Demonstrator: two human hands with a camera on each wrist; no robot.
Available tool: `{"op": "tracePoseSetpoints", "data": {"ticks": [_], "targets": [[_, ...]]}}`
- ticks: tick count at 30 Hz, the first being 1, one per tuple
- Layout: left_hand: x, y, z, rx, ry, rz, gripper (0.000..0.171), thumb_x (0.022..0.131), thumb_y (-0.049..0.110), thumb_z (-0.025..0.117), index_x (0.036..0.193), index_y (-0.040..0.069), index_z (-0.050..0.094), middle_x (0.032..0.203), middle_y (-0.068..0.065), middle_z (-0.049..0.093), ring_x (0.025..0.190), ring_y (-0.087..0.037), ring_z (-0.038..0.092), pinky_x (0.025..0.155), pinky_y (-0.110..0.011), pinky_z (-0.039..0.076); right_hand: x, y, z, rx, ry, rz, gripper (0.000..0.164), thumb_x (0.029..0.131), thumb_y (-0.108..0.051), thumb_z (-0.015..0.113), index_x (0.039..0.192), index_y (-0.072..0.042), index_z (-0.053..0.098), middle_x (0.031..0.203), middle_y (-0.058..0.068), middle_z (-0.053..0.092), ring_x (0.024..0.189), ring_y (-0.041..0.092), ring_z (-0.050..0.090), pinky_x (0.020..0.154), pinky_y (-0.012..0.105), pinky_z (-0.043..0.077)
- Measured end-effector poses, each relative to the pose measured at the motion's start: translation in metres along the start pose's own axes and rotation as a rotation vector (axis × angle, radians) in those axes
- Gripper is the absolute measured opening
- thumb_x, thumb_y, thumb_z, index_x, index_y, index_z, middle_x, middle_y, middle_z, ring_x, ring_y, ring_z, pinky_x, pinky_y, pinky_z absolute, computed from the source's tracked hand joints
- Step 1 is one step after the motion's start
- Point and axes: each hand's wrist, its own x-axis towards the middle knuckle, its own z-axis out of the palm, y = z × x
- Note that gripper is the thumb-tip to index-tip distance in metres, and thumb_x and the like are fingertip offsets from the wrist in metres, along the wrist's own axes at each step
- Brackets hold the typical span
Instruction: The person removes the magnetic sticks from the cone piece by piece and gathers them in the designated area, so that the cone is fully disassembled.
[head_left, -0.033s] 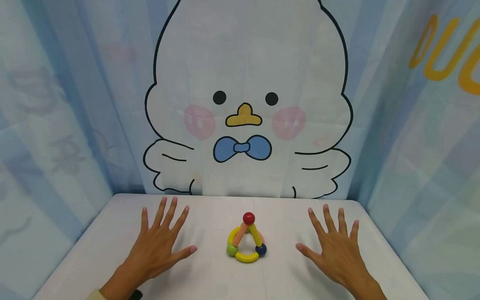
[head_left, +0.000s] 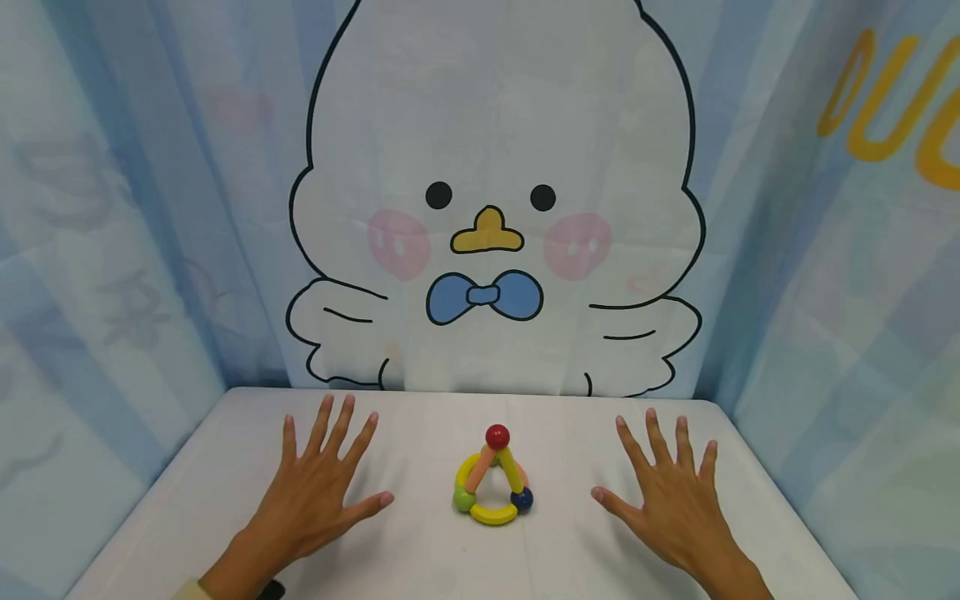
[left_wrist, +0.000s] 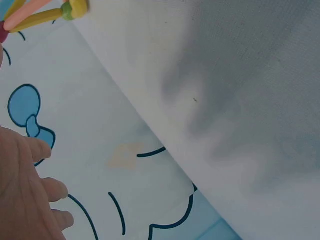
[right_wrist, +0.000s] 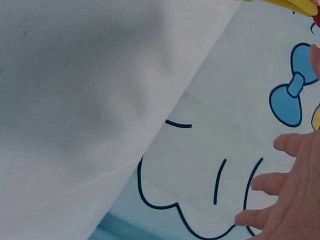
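Between the two hands, a small pyramid of magnetic sticks and balls (head_left: 492, 514) stands on the white table (head_left: 555, 550). A red ball (head_left: 497, 437) tops it, with a green ball and a dark blue ball at the front corners. Straight and curved rods in yellow and orange join them. To its left my left hand (head_left: 318, 487) is spread palm down, holding nothing. My right hand (head_left: 671, 500) is spread likewise on the other side, apart from the pyramid. Shadows on the tabletop lie beneath both hands. Each wrist view catches only part of the pyramid at its top corner.
Behind the table hangs a curtain (head_left: 487, 108) printed with a white bird wearing a blue bow tie. Light blue fabric walls (head_left: 135, 250) flank both sides. A small black object (head_left: 272, 590) shows at the left wrist.
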Motion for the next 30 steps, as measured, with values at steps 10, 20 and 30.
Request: {"op": "tracePoseSetpoints", "data": {"ticks": [10,20,30], "targets": [[0.001,0.004,0.002,0.014,-0.002,0.005,0.102,0.09,0.08,0.06,0.168,0.02,0.033,0.179,-0.018,0.013,0.165,-0.047,0.006,0.123,-0.081,0.003,-0.001,-0.001,-0.001,0.001,0.006,0.005,0.103,0.089,-0.082,0.059,0.17,-0.027,0.027,0.174,0.026,0.024,0.155,0.065,0.017,0.119,0.085,-0.005],[0.013,0.019,0.002,-0.064,-0.024,0.035,0.092,0.096,0.073,0.06,0.166,0.017,0.038,0.173,-0.021,0.03,0.161,-0.048,0.024,0.125,-0.074,0.02,0.004,-0.014,0.003,0.164,0.168,-0.05,0.088,0.087,-0.047,0.086,0.16,-0.015,0.048,0.147,0.021,0.063,0.13,0.044,0.06,0.115,0.07,0.036],[0.029,0.045,0.003,-0.217,0.097,0.074,0.074,0.088,0.041,0.088,0.153,0.021,0.058,0.138,-0.003,0.069,0.13,-0.027,0.06,0.11,-0.055,0.052,0.011,-0.04,0.006,0.395,0.248,-0.037,0.072,0.078,-0.033,0.096,0.143,-0.018,0.068,0.116,0.004,0.077,0.107,0.025,0.066,0.099,0.059,0.05]]}}
